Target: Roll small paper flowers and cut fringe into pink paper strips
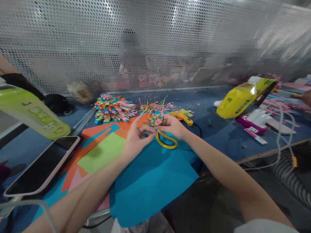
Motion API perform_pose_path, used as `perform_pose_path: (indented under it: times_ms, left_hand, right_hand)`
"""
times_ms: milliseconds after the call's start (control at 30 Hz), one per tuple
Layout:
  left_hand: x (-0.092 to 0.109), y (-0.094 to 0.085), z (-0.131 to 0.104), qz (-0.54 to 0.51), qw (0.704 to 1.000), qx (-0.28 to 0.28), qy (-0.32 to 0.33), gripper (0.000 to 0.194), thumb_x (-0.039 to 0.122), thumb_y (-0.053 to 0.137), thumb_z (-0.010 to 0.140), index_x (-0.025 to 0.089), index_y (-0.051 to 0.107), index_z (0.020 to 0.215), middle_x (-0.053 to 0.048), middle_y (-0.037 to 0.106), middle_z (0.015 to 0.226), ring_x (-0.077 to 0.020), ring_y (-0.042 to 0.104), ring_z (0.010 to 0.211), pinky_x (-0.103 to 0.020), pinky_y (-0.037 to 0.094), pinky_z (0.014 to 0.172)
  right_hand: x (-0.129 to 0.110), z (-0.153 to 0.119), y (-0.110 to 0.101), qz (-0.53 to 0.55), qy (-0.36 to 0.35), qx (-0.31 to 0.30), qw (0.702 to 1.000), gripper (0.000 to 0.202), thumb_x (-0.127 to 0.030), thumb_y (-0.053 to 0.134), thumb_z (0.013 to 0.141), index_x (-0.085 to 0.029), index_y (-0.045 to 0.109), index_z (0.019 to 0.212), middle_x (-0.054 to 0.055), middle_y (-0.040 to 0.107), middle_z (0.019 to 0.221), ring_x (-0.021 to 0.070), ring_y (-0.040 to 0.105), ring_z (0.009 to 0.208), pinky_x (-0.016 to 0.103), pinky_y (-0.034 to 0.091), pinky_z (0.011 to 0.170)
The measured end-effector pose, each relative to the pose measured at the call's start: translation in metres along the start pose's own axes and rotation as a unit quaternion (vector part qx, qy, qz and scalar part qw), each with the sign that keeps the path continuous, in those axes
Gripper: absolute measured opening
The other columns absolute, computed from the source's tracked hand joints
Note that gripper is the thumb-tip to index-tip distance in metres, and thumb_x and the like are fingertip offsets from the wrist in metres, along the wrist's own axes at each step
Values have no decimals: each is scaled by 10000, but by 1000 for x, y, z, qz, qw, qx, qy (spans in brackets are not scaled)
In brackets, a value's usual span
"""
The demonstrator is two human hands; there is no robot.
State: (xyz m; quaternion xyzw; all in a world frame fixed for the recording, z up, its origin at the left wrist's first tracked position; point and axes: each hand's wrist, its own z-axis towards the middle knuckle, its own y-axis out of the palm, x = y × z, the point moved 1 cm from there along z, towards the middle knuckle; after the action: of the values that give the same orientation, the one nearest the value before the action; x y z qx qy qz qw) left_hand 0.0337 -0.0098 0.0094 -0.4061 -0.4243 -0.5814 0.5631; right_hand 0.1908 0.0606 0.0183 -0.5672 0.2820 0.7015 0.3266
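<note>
A small multicoloured paper flower [157, 121] with a pink centre is held up between my two hands. My right hand [173, 125] pinches it from the right, fingers curled. My left hand [139, 134] closes thumb and fingertips at its lower left side, with one finger raised. A yellow loop [167, 146] hangs just under the flower; whether it is joined to it is hidden by my fingers. Blue paper [155, 181] lies below my hands, reaching over the table's front edge. Beyond my right hand rests a yellow glue gun [182, 116] with a black cable.
A fringed paper ball [113, 108] and paper scraps [155, 107] lie beyond my hands. Coloured sheets [104, 152], a phone [41, 168] and a green bottle [36, 111] are at left. At right stand a yellow bottle [236, 100] and white cables [280, 129]. A perforated metal screen [155, 42] closes the back.
</note>
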Motion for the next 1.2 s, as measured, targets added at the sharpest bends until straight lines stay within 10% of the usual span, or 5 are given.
perform_pose_path:
  times_ms: [867,1200]
  left_hand:
    - [0,-10,8,-7,1000,24,-18,783,249,745,660,168,349,1330,-1,688,736,-152,675,757,-274,517,723]
    - [-5,-7,5,32,999,5,5,733,301,747,668,212,403,1310,-27,662,901,-145,621,846,-268,497,725]
  right_hand:
    - [-3,1,-7,-30,-17,37,999,332,-277,764,629,-185,506,817,-20,600,732,75,533,563,197,416,477]
    - [2,-6,4,-139,-17,-56,989,262,-228,678,675,-186,496,859,-32,546,713,105,555,649,246,448,615]
